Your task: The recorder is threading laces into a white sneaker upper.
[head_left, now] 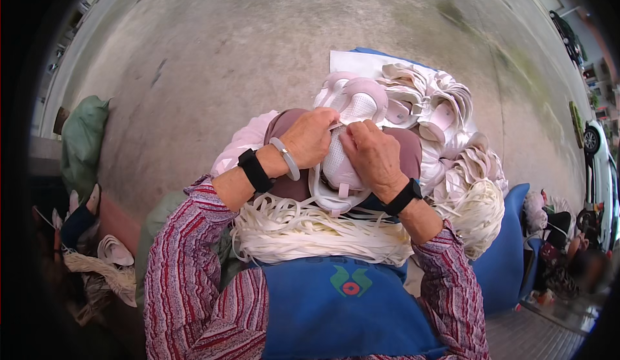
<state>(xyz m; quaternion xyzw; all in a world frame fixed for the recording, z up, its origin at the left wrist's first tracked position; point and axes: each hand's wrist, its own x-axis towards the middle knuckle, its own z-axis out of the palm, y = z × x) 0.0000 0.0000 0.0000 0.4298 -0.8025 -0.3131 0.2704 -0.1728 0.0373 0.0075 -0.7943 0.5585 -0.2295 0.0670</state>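
A white and pale pink shoe upper [337, 159] lies in my lap, with pink tabs at its near end. My left hand [307, 137] is closed at the upper's far left edge, a short bit of white shoelace showing at its fingertips. From the other side, my right hand [376, 156] pinches the upper, fingertips almost meeting the left ones; what else they grip is hidden. Just beyond sits another pink and white shoe upper [363, 101]. Across my lap, nearer me, stretches a thick bundle of cream shoelaces [316, 234].
Stacks of white and pink shoe uppers [445, 111] are piled at the far right of my lap, above a second lace bundle [475, 214]. More pink pieces [242, 143] lie at the left. A blue plastic chair [504, 263] stands right; a green sack [85, 140] is left.
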